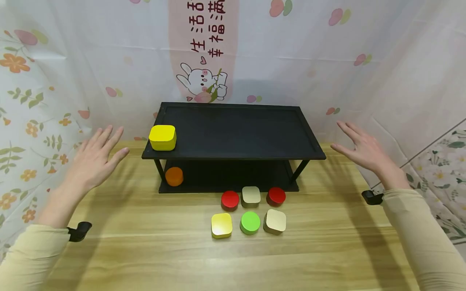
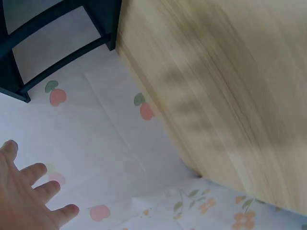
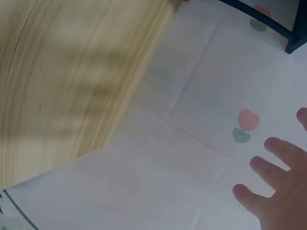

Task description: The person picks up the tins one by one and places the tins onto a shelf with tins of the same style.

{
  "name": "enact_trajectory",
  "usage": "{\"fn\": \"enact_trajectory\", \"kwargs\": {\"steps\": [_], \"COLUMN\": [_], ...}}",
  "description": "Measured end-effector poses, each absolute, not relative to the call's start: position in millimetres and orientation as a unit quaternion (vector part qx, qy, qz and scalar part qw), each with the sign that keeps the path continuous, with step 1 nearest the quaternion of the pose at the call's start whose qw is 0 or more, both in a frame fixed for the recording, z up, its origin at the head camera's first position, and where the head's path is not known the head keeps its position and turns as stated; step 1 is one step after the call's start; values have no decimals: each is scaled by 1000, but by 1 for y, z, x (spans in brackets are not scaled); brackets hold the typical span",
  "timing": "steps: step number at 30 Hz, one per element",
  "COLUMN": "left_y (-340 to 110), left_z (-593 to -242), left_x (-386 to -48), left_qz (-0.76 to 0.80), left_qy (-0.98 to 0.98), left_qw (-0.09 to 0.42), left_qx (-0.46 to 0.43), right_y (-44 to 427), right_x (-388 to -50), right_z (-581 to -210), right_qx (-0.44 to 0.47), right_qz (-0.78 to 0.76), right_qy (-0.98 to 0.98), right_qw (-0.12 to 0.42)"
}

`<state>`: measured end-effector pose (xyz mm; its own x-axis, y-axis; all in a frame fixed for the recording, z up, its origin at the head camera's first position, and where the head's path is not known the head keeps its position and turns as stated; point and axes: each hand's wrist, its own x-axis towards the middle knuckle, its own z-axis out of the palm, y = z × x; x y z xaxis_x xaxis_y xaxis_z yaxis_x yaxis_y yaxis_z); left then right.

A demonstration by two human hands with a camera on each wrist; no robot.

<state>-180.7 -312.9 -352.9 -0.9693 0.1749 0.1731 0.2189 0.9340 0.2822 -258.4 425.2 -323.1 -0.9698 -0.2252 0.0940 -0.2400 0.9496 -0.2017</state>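
My left hand (image 1: 95, 159) hovers left of the black two-tier rack (image 1: 233, 131), fingers spread and holding nothing. On the other side my right hand (image 1: 364, 149) is raised past the rack's right end, also bare with fingers extended. A yellow rounded block (image 1: 162, 138) sits at the left end of the rack's top. Below it, an orange round block (image 1: 174, 176) stands on the lower shelf. In front of the rack are two red round blocks (image 1: 230, 201), two beige rounded-square blocks (image 1: 274, 222), a yellow rounded-square block (image 1: 221, 225) and a green round block (image 1: 250, 222).
Everything stands on a wood-grain table (image 1: 164, 250). Behind it hangs a white patterned cloth (image 1: 127, 64) with a rabbit drawing, and flowered cloth (image 1: 25, 141) borders the left side. Each wrist wears a black strap mount (image 1: 79, 231).
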Motion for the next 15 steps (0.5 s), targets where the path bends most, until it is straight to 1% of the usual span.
{"fn": "enact_trajectory", "kwargs": {"steps": [4,9,15], "left_y": [-309,-302,-294], "left_z": [-355,-360,-364], "left_x": [-179,-177,-174], "left_qz": [-185,-241,-271], "left_qy": [-974,-959,-946], "left_qw": [82,108,139], "left_qx": [-100,-107,-112], "right_y": [423,421,418], "right_x": [-258,-257,-253], "right_z": [-326,-330,-335], "right_qx": [112,103,95], "right_qz": [122,148,173], "right_qy": [-986,-983,-979], "right_qw": [35,37,51]}}
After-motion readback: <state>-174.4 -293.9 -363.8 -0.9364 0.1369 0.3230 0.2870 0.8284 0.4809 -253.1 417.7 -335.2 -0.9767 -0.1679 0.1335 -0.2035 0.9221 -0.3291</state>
